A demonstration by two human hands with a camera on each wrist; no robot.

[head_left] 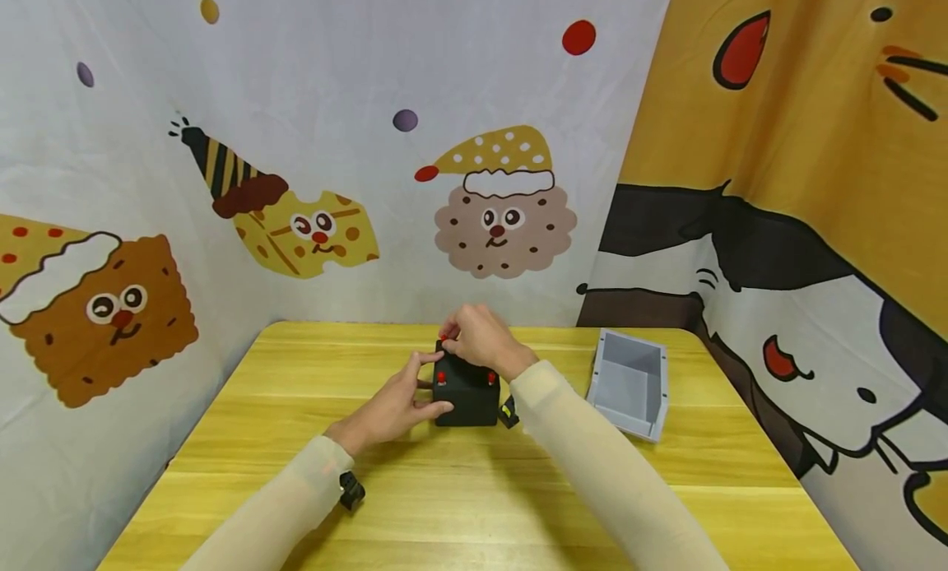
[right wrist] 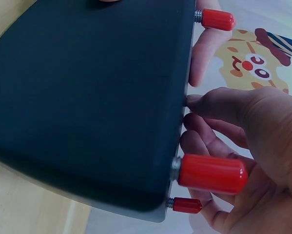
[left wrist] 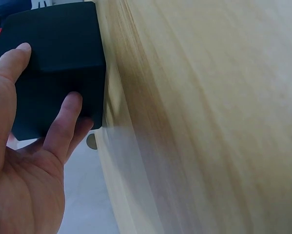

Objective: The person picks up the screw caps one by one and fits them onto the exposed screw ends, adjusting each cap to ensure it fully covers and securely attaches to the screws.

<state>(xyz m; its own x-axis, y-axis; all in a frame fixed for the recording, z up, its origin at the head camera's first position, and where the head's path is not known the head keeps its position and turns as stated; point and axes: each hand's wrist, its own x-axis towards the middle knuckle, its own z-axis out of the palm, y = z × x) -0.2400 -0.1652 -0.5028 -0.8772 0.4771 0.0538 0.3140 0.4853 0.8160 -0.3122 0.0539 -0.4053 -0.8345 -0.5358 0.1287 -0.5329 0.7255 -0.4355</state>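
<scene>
A black box (head_left: 467,402) stands on the wooden table, with red-capped screws standing up from its top. My left hand (head_left: 392,402) grips the box from the left, its thumb on the front face. In the left wrist view, fingers (left wrist: 63,122) of that hand lie against the dark sides. Over the far left corner of the top, my right hand (head_left: 481,336) pinches a red cap (head_left: 444,338), mostly covered by the fingertips. The right wrist view shows a large red cap (right wrist: 211,174) close to the camera, with the right hand's fingers bunched beyond it at the box's upper edge.
To the right of the box a grey open-topped bin (head_left: 629,382) rests on the table (head_left: 415,505), turned slightly. A printed curtain (head_left: 385,283) hangs right behind the table's far edge, and another (head_left: 807,250) borders the right side.
</scene>
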